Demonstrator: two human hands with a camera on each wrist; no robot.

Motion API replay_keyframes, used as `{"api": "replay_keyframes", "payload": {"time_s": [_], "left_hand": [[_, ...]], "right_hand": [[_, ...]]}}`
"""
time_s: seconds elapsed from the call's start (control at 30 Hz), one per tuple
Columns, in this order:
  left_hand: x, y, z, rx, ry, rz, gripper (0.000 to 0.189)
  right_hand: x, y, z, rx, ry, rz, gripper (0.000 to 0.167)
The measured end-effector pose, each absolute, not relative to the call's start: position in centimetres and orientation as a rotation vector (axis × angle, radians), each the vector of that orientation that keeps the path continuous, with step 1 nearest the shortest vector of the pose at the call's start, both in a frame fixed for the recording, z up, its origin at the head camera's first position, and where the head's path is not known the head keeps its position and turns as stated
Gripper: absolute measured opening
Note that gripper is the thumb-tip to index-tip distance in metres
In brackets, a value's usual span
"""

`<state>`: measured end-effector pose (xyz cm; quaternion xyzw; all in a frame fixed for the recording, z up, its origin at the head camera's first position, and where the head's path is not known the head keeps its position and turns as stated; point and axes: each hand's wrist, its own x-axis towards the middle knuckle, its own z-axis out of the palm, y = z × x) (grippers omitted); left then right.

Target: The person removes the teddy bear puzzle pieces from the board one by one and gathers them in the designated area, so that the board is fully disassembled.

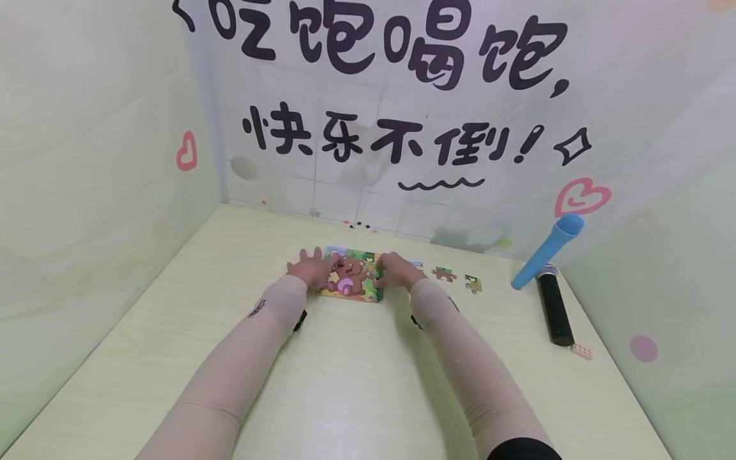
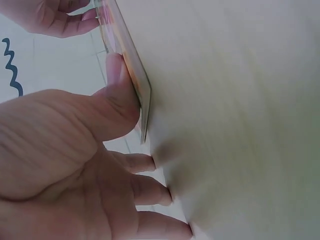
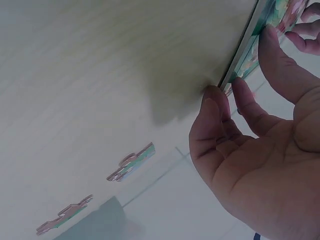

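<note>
A bear jigsaw puzzle [image 1: 349, 276], rectangular and colourful, lies on the pale table between both hands. My left hand [image 1: 312, 269] is at its left side. In the left wrist view the thumb [image 2: 116, 75] presses on the puzzle's face near the edge, while the other fingers [image 2: 150, 194] stretch apart with tips down on the table. My right hand [image 1: 398, 271] holds the puzzle's right side with bent fingers. In the right wrist view its thumb [image 3: 272, 52] and a fingertip rest on the picture, and another finger [image 3: 216, 97] curls against the edge.
Loose jigsaw pieces, a brown one [image 1: 444, 274] and a green one [image 1: 473, 283], lie right of the right hand, with a blue one [image 1: 418, 264] partly behind it. Farther right are a blue microphone-shaped thing [image 1: 546, 253], a black microphone [image 1: 556, 313] and a small pink checked strip [image 1: 582, 351]. Printed cloth walls [image 1: 368, 128] enclose the table.
</note>
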<state>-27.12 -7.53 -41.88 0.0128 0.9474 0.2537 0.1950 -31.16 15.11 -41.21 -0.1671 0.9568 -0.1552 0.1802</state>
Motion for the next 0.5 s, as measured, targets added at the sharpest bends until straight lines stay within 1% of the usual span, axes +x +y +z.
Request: {"api": "replay_keyframes", "payload": {"time_s": [0.1, 0.27, 0.4, 0.5], "left_hand": [[-26.75, -7.43, -41.62, -0.049, 2.649, 0.804, 0.082], [-26.22, -7.23, -41.26, -0.104, 2.649, 0.866, 0.093], [-26.2, -7.18, -41.37, -0.138, 2.625, 0.929, 0.108], [-26.29, -7.22, -41.52, -0.145, 2.614, 0.948, 0.114]], "right_hand": [[-30.89, 14.91, -41.37, -0.447, 2.725, -0.403, 0.049], [-30.61, 14.7, -41.61, -0.413, 2.741, -0.376, 0.046], [-30.57, 14.55, -41.74, -0.42, 2.751, -0.372, 0.044], [-30.52, 14.54, -41.74, -0.421, 2.75, -0.395, 0.043]]}}
